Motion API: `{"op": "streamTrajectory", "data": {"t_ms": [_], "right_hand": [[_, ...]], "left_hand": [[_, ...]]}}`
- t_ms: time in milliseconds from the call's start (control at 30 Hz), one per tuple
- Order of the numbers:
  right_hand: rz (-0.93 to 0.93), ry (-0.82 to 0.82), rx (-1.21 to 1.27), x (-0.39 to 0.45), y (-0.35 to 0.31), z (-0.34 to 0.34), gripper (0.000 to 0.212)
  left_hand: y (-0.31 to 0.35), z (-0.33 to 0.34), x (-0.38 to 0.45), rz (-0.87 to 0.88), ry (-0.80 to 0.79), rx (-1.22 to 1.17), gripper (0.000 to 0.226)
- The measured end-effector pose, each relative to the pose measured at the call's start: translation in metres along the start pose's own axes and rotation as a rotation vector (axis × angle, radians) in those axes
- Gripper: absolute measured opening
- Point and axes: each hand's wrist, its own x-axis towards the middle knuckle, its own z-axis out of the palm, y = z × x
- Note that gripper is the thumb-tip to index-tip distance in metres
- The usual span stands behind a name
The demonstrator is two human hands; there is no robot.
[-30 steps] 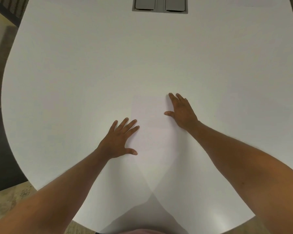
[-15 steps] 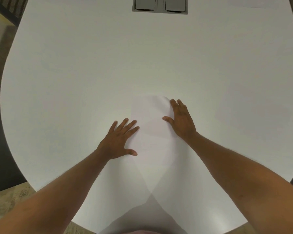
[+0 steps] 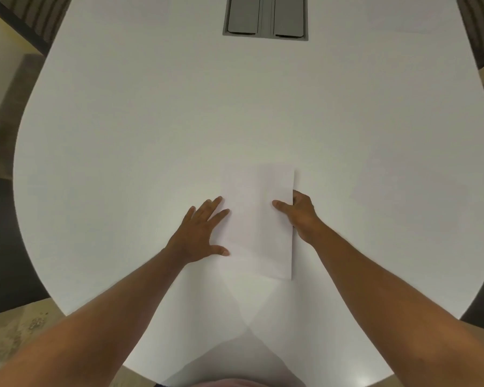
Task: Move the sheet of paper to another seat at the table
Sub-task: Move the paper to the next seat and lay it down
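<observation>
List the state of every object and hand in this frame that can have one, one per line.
sheet of paper: right edge lifted off the table, left part lying flat
right hand: pinches the paper's right edge, thumb on top, fingers hidden under it
left hand: flat, fingers spread, fingertips at the paper's left edge
table: white top, bearing the paper
cable hatch: both lids closed

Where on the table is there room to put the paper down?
The table is bare between the sheet of paper and the grey hatch, and out to both side rims. It is crowded only near the front: left hand flat beside the sheet, right hand pinching its right edge.
</observation>
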Motion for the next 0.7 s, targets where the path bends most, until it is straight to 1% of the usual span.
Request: {"op": "streamTrajectory", "data": {"t_ms": [100, 200, 267, 333, 400, 500, 533, 600, 633, 700], "right_hand": [[-0.019, -0.028, 0.047, -0.011, -0.009, -0.002, 0.032], [-0.03, -0.095, 0.169, -0.026, -0.026, -0.001, 0.035], [-0.034, -0.158, 0.247, -0.037, -0.039, 0.001, 0.036], [-0.039, -0.224, 0.31, -0.046, -0.051, 0.004, 0.04], [-0.049, -0.279, 0.344, -0.057, -0.062, 0.008, 0.043], [-0.077, -0.362, 0.371, -0.078, -0.077, 0.017, 0.045], [-0.088, -0.387, 0.378, -0.087, -0.081, 0.022, 0.045], [-0.112, -0.43, 0.395, -0.106, -0.093, 0.032, 0.044], [-0.127, -0.445, 0.401, -0.117, -0.098, 0.037, 0.044], [-0.16, -0.46, 0.404, -0.134, -0.107, 0.045, 0.043]], "left_hand": [[0.014, -0.011, -0.006, -0.15, 0.127, -0.305, 0.116], [0.029, -0.03, -0.011, -0.37, 0.228, -0.644, 0.109], [0.034, -0.043, -0.016, -0.495, 0.206, -0.909, 0.113], [0.034, -0.052, -0.024, -0.547, 0.109, -1.145, 0.121], [0.037, -0.061, -0.036, -0.554, 0.0, -1.268, 0.124], [0.047, -0.067, -0.055, -0.518, -0.113, -1.322, 0.124], [0.051, -0.067, -0.062, -0.502, -0.113, -1.337, 0.128], [0.057, -0.067, -0.073, -0.459, -0.063, -1.42, 0.132], [0.058, -0.068, -0.078, -0.416, -0.053, -1.481, 0.127], [0.061, -0.073, -0.089, -0.288, -0.085, -1.563, 0.102]]}}
